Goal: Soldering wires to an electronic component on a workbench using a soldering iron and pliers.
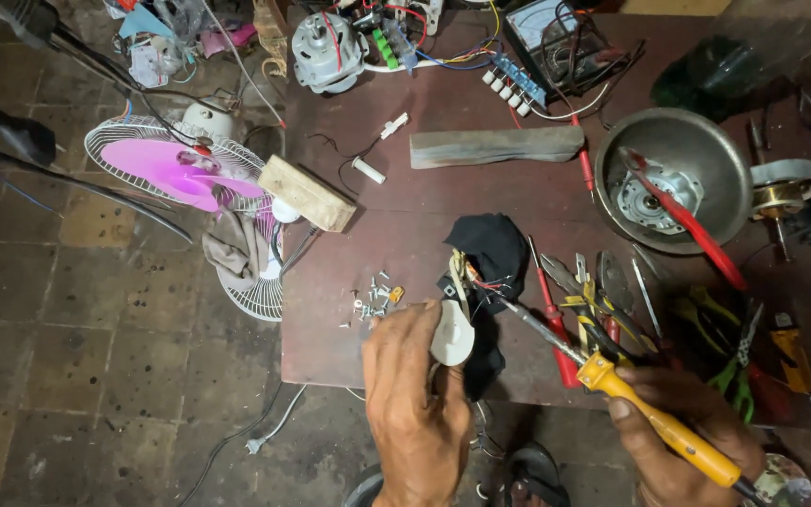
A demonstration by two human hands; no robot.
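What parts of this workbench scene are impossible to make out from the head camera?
- Head view: the soldering iron tip's exact contact among the thin wires is too small to tell.
- The white part is partly covered by the left hand.
- The right hand is cut off by the bottom edge.
- The loose screws are too small to count.

Both hands (pixel 415 394) bare, no gloves, rings or sleeves visible; dark sandal (pixel 535 474) underfoot.

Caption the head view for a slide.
Left hand holds a white part; right hand touches a soldering iron to its wires.
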